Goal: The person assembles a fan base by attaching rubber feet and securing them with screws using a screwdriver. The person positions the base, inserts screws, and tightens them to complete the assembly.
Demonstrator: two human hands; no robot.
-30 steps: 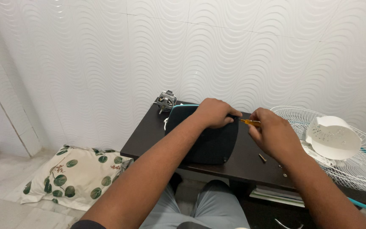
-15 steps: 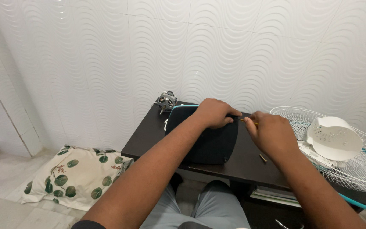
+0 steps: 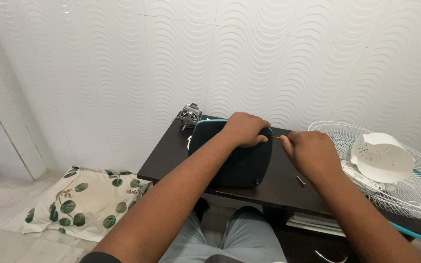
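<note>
Sitting close to the dark worktop, the person works with both forearms extended over its near edge. The left hand lies curled over the top right corner of the dark fan base plate, fingers closed on its teal-trimmed rim and pressing it flat against the worktop. The right hand is closed around a small yellow-handled screwdriver; only the tip end shows, pointing at the plate's right edge just beside the left hand's fingers.

The base plate appears to be rigid moulded plastic, broad and probably fairly light, so it is likely to slide on the smooth worktop unless held down. The rounded rim is the best place to grip it. The screwdriver is thin and stiff and calls for a firm pinch.

A loose brass screw lies near the right wrist, close to the worktop's front edge, where it could easily roll off. To the right, a white wire fan guard with a white motor cover on it limits room on that side. A small electric motor sits at the back left corner against the tiled wall. The left strip of worktop offers open room. A leaf-print cushion lies on the floor below.
</note>
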